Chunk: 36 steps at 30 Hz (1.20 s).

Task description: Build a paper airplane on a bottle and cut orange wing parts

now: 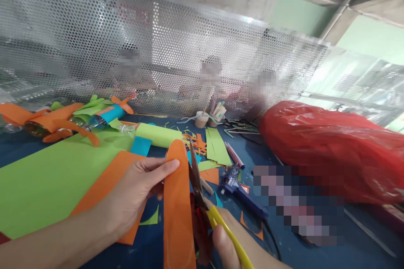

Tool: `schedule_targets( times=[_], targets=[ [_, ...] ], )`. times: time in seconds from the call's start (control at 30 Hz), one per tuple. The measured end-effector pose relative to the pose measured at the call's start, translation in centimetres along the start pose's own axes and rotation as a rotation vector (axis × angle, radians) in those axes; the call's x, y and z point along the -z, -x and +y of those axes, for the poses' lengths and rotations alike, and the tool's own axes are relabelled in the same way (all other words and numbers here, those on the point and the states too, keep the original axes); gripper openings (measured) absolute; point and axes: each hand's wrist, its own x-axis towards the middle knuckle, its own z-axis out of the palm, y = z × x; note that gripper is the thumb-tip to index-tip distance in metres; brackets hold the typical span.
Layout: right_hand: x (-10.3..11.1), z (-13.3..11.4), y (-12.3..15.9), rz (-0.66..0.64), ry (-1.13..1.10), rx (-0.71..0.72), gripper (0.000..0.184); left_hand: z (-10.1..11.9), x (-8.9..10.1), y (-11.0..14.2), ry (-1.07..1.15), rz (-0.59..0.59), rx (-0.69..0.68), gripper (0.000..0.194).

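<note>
My left hand point(139, 189) pinches a long orange paper strip point(178, 218) near its rounded far end, thumb on top. The strip stands toward me, its lower part running out of view. In my right hand point(232, 235) are scissors point(217, 218) with yellow and dark red handles. Their blades are parted and lie along the strip's right edge. Whether they touch the paper I cannot tell. Left of my left hand lie a large green sheet point(41, 176) and an orange sheet point(102, 180) on the blue table.
A blue glue gun point(243, 193) with a cable lies right of the scissors. Beyond are paper scraps point(197, 143), green strips point(217, 145), paper-wrapped bottles point(107, 115) and cups point(202, 119). A red plastic bag point(331, 147) bulges at right. A perforated metal screen point(189, 50) stands behind.
</note>
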Motion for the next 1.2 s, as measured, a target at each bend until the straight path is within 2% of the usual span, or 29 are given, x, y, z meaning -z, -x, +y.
schedule_targets(
  times=[0.1, 0.33, 0.43, 0.63, 0.9, 1.2],
  targets=[
    [0.5, -0.1, -0.3, -0.047, 0.042, 0.078, 0.07, -0.5, -0.1, 0.5, -0.009, 0.011, 0.004, 0.02],
    [0.0, 1.0, -0.3, -0.035, 0.007, 0.165, 0.06, -1.2, -0.2, 1.1, 0.032, -0.028, 0.009, 0.017],
    [-0.2, 1.2, -0.2, -0.018, -0.022, 0.145, 0.062, -0.9, -0.6, 1.2, 0.037, -0.044, 0.018, 0.021],
    [-0.4, 1.6, 0.0, 0.074, -0.037, 0.079, 0.061, -1.1, -0.6, 1.2, -0.065, 0.019, 0.01, 0.025],
    [-0.3, 1.4, -0.1, 0.082, -0.063, 0.068, 0.061, -1.2, -0.6, 1.3, -0.085, 0.074, -0.018, 0.021],
    [-0.2, 1.2, -0.2, 0.083, -0.029, 0.058, 0.064, -1.4, -0.4, 1.0, -0.084, 0.073, -0.004, 0.024]
  ],
)
